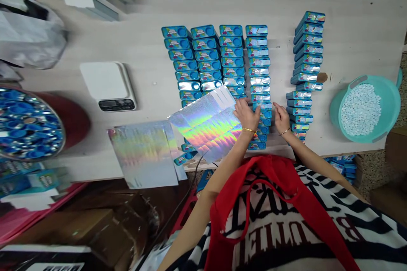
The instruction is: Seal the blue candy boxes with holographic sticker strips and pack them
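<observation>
Resting at the holographic sheet (206,123), your left hand (246,114) is half-curled; whether it grips the sheet is hard to tell. Your right hand (281,119), loosely parted, holds nothing visible beside the blue tins (260,89) between both hands.

A broad, pale desk (197,6) fills most of the view, its surface off-white with small dark specks and faint smudges. Soft light spreads over the top, while the space below the near edge, toward the left, is much dimmer. Past the near right corner shows a speckled floor (365,169) in grey-brown tones, with brown cardboard boxes (389,199) standing there. More cardboard (79,226) sits below the near edge at the left, in shadow.
</observation>
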Demonstrator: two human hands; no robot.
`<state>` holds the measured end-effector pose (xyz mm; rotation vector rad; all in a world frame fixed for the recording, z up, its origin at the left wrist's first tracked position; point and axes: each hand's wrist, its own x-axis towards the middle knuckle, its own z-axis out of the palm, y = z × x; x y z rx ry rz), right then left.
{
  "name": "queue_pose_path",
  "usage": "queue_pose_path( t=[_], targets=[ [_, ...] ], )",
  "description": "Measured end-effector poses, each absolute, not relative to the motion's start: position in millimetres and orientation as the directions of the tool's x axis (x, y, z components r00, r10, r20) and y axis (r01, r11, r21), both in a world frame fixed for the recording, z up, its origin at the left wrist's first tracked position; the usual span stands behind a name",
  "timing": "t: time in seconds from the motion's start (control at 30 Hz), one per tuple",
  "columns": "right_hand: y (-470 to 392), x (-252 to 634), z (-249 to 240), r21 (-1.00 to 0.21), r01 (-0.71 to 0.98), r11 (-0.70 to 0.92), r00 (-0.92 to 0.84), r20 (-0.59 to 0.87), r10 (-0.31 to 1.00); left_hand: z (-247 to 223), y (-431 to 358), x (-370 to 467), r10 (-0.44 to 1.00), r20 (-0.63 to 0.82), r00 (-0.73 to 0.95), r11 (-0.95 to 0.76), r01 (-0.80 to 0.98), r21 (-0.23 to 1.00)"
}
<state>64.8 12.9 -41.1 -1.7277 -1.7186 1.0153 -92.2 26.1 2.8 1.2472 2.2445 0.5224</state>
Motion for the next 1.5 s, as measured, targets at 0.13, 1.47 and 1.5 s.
queue_pose_path(
  t=[0.13, 1.47, 1.5],
  targets=[
    [4.2, 72.2, -40.5, -0.678, 0.735, 0.027, -0.236, -0.218, 0.947, 0.2, 24.8, -92.2, 0.881, -0.219, -0.418, 0.466, 0.694, 0.549],
    [3.7, -7.7, 40.2, -0.929, 0.178, -0.323, -0.389, -0.368, 0.844, 70.2, -38.4, -166.1, 0.753, -0.451, -0.479, 0.401, -0.209, 0.892],
    [-4.4, 1.5, 41.9, -0.926, 0.17, -0.336, -0.371, -0.376, 0.849, 63.2, -39.3, -158.6, 0.755, -0.48, -0.448, 0.415, -0.24, 0.877]
  ],
)
